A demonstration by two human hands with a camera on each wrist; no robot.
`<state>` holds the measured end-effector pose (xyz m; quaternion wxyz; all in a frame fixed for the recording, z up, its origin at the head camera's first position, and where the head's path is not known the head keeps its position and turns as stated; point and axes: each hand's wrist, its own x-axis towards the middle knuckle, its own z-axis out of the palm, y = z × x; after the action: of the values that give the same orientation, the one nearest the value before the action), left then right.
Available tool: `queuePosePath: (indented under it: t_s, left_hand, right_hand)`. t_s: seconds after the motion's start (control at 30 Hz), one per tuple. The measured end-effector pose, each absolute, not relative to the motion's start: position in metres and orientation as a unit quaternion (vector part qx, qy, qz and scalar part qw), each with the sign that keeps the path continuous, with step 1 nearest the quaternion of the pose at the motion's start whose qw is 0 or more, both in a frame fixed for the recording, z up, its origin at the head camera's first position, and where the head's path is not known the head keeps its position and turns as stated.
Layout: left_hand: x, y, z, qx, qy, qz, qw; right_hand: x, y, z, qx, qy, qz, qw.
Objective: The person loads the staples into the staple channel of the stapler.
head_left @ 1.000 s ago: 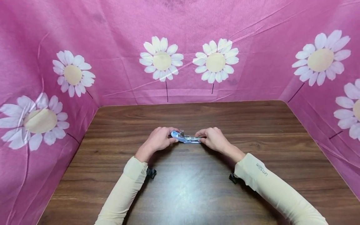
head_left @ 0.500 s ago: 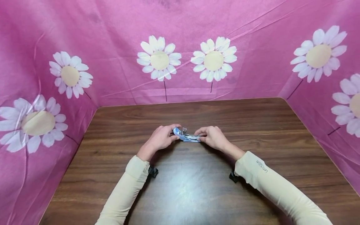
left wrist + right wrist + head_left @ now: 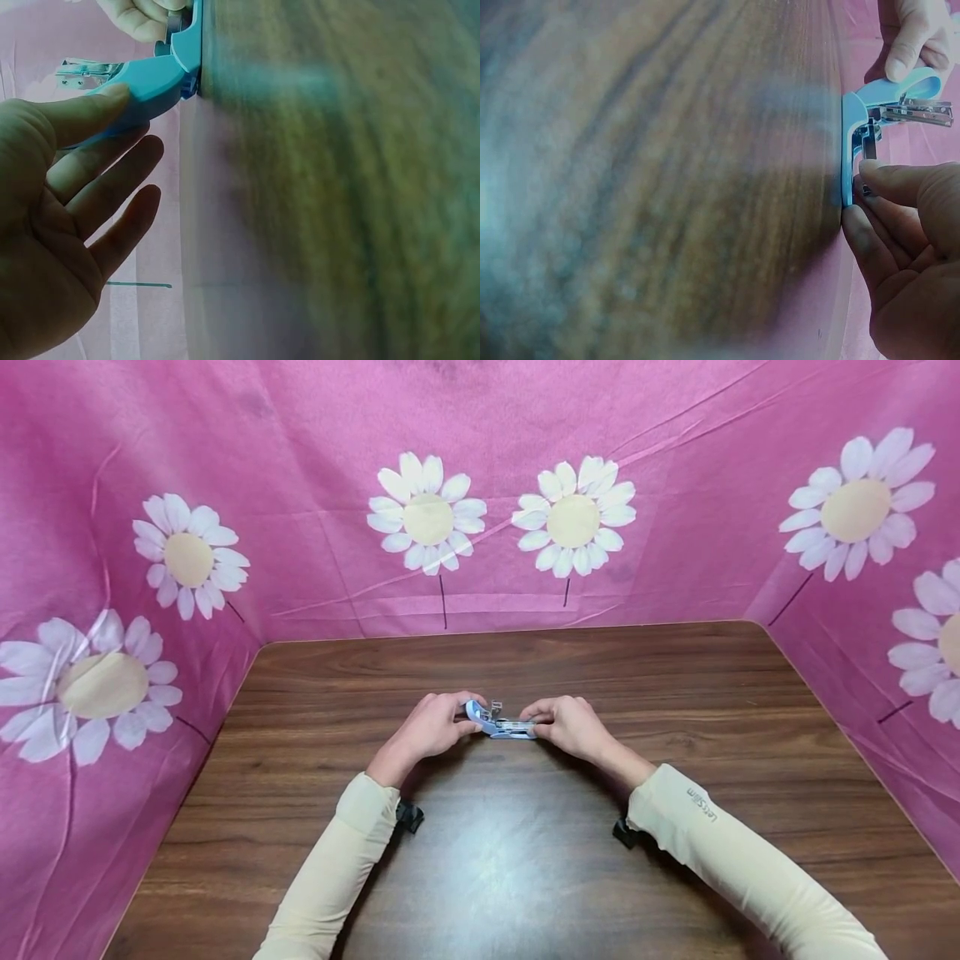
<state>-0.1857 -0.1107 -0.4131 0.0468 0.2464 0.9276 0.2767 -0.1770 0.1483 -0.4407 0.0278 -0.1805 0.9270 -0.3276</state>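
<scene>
A light blue stapler (image 3: 512, 736) sits on the brown table near the middle, its top swung open to the left. My left hand (image 3: 427, 727) pinches the raised blue lid (image 3: 154, 86) between thumb and fingers; in the left wrist view the other fingers are spread below it. A metal piece (image 3: 922, 112) juts from the lid. At the other end, my right hand (image 3: 573, 727) pinches the stapler's free end. The right wrist view shows its thumb on the metal staple channel (image 3: 871, 142) and a fingertip at the end of the blue base (image 3: 847, 169).
The wood-grain table (image 3: 480, 860) reaches out to a pink cloth (image 3: 502, 427) printed with white daisies, which hangs at the back and both sides. A black strap piece shows under each sleeve cuff (image 3: 367, 806).
My left hand has shifted slightly right and up, tilting the stapler's lid further upright. The right hand keeps hold of the stapler's other end almost in place.
</scene>
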Motion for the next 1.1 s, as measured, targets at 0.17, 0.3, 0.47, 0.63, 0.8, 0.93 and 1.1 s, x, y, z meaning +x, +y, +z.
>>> queuePosePath:
  t_s: [0.17, 0.3, 0.47, 0.63, 0.8, 0.93, 1.1]
  left_hand:
    - [-0.186, -0.109, -0.415, 0.241, 0.921, 0.301, 0.057]
    - [-0.187, -0.106, -0.414, 0.245, 0.917, 0.310, 0.061]
    - [-0.188, -0.104, -0.415, 0.250, 0.916, 0.309, 0.060]
    - [-0.189, -0.103, -0.414, 0.253, 0.916, 0.303, 0.068]
    - [-0.188, -0.100, -0.408, 0.255, 0.920, 0.287, 0.083]
    - [-0.190, -0.097, -0.406, 0.250, 0.923, 0.273, 0.101]
    - [-0.192, -0.092, -0.404, 0.262, 0.928, 0.247, 0.102]
  right_hand:
    - [-0.177, 0.149, -0.441, -0.182, 0.928, -0.325, 0.025]
    - [-0.177, 0.148, -0.442, -0.182, 0.927, -0.328, 0.025]
    - [-0.176, 0.148, -0.442, -0.180, 0.924, -0.336, 0.029]
    - [-0.176, 0.148, -0.443, -0.172, 0.924, -0.341, 0.031]
    - [-0.176, 0.148, -0.444, -0.174, 0.923, -0.343, 0.026]
    - [-0.175, 0.149, -0.445, -0.173, 0.921, -0.348, 0.025]
    - [-0.174, 0.150, -0.445, -0.175, 0.917, -0.359, 0.025]
